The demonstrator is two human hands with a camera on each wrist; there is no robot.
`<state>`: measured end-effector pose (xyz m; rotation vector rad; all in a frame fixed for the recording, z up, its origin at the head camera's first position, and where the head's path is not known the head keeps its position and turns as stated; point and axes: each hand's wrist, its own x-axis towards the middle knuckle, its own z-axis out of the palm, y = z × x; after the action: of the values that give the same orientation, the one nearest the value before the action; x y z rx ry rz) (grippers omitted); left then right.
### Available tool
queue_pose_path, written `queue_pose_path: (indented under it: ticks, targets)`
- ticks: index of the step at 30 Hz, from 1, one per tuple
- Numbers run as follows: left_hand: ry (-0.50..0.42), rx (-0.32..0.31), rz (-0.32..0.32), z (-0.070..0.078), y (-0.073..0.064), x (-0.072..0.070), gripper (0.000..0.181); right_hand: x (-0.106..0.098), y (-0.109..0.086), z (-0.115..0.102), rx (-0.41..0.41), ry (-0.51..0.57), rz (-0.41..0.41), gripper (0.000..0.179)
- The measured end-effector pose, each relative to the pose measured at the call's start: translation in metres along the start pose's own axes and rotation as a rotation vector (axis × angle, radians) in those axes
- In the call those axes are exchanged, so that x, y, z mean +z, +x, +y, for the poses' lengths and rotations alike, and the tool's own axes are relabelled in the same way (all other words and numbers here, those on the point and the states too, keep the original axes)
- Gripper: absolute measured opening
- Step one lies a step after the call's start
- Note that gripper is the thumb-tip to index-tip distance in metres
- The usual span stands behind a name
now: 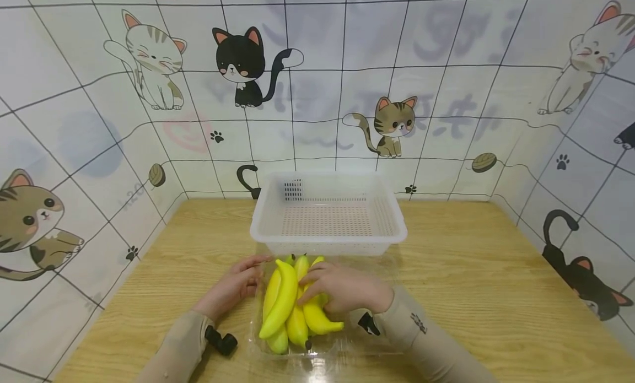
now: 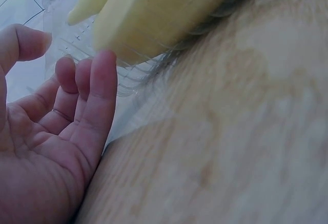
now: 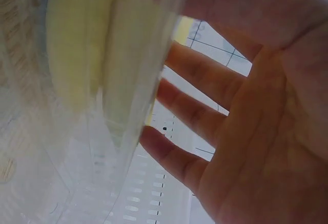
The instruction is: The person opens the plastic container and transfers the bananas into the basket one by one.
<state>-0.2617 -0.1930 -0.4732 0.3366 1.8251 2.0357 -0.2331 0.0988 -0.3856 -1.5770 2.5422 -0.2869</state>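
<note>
Yellow bananas (image 1: pixel 280 303) heaped in clear tray (image 1: pixel 324 344), lower centre of frame, touched by right hand (image 1: pixel 339 284) (fingers spread), tray's left side flanked by loosely curved left hand (image 1: pixel 240 281)

The right hand (image 1: pixel 342 286) partly hides the yellow bananas (image 1: pixel 317 317).

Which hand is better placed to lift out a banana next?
Probably the right hand: it reaches over the bananas, while the left hand sits outside the clear container, by its left side.
</note>
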Motion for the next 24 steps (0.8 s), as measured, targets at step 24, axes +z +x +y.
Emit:
queue_pose_path:
  ticks: [24]
  targets:
    - [0.009, -0.011, -0.009, 0.0007, -0.0005, 0.0011, 0.047, 0.0017, 0.0016, 0.0006, -0.010, 0.011, 0.003, 0.053]
